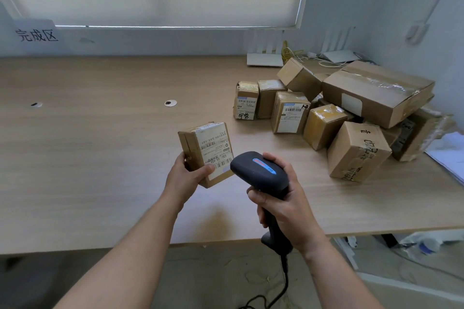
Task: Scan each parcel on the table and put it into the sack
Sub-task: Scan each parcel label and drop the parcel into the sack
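Note:
My left hand (187,175) grips a small brown cardboard parcel (207,150) by its lower end, holding it above the wooden table (100,158) with its white barcode label facing up. My right hand (281,206) grips the handle of a black barcode scanner (259,173), whose head sits just right of the parcel and points toward the label. A pile of several brown parcels (334,118) lies on the right side of the table. No sack is in view.
A white paper sign (36,34) with dark characters hangs on the wall at the back left. Two white routers (266,57) and cables stand at the back right. The scanner's cord (281,283) hangs down past the table's front edge. White papers (449,150) lie at the far right.

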`<state>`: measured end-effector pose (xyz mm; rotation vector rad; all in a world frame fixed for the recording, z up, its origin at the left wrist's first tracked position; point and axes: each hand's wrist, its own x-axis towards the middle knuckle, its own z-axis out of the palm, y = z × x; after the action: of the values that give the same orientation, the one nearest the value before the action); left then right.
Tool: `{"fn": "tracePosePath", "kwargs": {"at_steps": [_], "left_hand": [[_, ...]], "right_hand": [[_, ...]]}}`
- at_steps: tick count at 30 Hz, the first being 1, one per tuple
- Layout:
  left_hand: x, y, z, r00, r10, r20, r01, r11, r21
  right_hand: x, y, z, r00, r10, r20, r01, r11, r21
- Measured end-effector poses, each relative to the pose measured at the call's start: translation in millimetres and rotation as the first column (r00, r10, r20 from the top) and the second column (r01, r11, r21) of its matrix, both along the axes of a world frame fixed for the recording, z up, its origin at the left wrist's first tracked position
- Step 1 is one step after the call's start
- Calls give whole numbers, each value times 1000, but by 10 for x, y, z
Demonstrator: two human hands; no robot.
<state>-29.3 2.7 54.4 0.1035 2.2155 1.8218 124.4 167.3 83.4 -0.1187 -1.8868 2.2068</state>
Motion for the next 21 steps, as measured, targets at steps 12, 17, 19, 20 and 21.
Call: {"fn": "tracePosePath", "kwargs": {"at_steps": [12, 17, 19, 20, 21], "left_hand": [[490, -408, 124, 963, 242, -115, -243, 970, 5], [758, -604, 197, 933, 320, -167, -329, 944, -28], [862, -708, 230, 919, 350, -182, -364, 930, -51], [912, -767, 245, 909, 367, -195, -386, 920, -66], [955, -830, 254, 898, 387, -208, -411, 908, -84]], "right_hand": [[-106, -99, 144, 989, 143, -28, -142, 989, 40], [-123, -237, 165, 971, 234, -43, -234, 972, 23], [-129, -317, 163, 960, 275, -60, -275, 961, 1], [-135, -365, 162, 953, 294, -68, -295, 955, -8], [-141, -414, 162, 946, 315, -75, -316, 949, -9]]}}
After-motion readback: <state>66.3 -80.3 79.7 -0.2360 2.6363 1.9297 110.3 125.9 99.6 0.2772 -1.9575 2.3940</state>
